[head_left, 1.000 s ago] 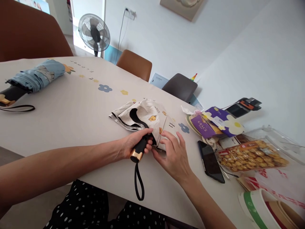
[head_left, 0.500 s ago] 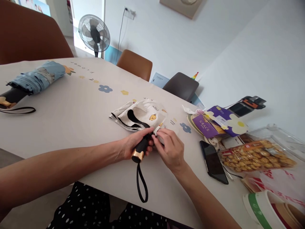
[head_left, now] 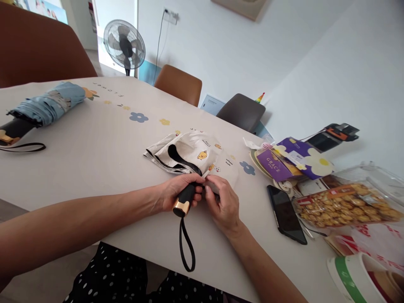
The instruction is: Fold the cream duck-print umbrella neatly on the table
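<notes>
A white umbrella point(head_left: 189, 149) with small cartoon prints and a dark lining lies loosely folded on the table, its canopy pointing away from me. Its black handle has a gold end and a black wrist loop hanging toward the table's edge. My left hand point(head_left: 181, 191) is wrapped round the handle near the canopy. Beside it, my right hand point(head_left: 223, 202) has its fingers closed on the canopy's near edge, where the fabric gathers by the handle. A black strap point(head_left: 181, 158) lies curved across the canopy. The right fingertips are partly hidden.
A folded blue umbrella point(head_left: 52, 104) lies at the left of the table point(head_left: 104, 164). On the right are a black phone point(head_left: 287, 214), a purple box point(head_left: 274, 164), a bag of cookies point(head_left: 347, 206) and white-green rolls point(head_left: 353, 273). Chairs and a fan point(head_left: 124, 44) stand beyond.
My right hand has shifted slightly down and left along the canopy edge, showing more of the printed fabric. My left hand keeps its hold on the handle.
</notes>
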Available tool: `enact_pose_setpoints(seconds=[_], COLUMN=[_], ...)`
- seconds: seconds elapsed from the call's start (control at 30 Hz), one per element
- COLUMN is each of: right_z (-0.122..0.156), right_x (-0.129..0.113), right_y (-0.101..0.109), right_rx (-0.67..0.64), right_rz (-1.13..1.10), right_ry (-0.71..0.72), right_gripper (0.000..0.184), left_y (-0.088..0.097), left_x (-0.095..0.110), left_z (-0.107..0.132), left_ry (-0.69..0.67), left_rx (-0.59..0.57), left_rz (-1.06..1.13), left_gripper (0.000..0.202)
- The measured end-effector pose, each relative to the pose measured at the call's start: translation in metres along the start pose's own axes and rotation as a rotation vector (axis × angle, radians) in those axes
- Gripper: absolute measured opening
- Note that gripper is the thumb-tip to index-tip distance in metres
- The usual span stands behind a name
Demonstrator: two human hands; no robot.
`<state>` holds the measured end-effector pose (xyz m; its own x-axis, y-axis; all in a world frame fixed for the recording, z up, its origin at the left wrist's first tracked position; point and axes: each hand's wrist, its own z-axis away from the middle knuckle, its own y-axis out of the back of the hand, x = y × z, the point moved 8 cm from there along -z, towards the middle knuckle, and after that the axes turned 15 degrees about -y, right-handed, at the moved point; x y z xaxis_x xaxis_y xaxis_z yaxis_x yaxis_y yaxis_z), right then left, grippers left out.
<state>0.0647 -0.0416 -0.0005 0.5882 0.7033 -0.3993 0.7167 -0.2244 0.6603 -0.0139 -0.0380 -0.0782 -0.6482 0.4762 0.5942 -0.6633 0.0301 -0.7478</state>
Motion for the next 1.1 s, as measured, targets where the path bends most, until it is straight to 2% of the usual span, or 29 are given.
enact_pose_setpoints(seconds=[0.17,0.3,0.5,0.63,0.73,0.9,1.1], right_z=[-0.002,-0.014,-0.048,-0.062,-0.067,-0.074,-0.079], right_x=[0.009,0.005,0.001,0.000,-0.001,0.003,0.012], right_y=[0.005,0.011,-0.002,-0.016,-0.019,-0.012,-0.021], right_rx=[0.030,0.041,-0.175,-0.323,-0.354,-0.260,-0.221], right_rz=[-0.003,0.023,0.151,0.314,0.335,0.091,-0.227], right_ry=[-0.106,-0.148,-0.296,-0.309,-0.313,-0.468,-0.611], right_gripper=[0.029,0.017,0.006,0.007,0.015,0.016,0.017], left_y=[0.000,0.000,-0.001,-0.001,-0.002,-0.001,0.000], left_x=[-0.002,-0.003,-0.002,-0.002,-0.002,-0.001,0.002], left_z=[0.000,0.001,0.001,0.001,0.002,0.002,0.003], left_ry=[0.012,0.031,0.008,0.012,0.017,0.011,-0.016], left_rx=[0.012,0.010,0.003,0.011,0.016,0.027,0.062], left_rz=[-0.012,-0.012,-0.005,0.002,0.007,0.005,-0.060], left_gripper=[0.014,0.016,0.015,0.016,0.017,0.015,0.022])
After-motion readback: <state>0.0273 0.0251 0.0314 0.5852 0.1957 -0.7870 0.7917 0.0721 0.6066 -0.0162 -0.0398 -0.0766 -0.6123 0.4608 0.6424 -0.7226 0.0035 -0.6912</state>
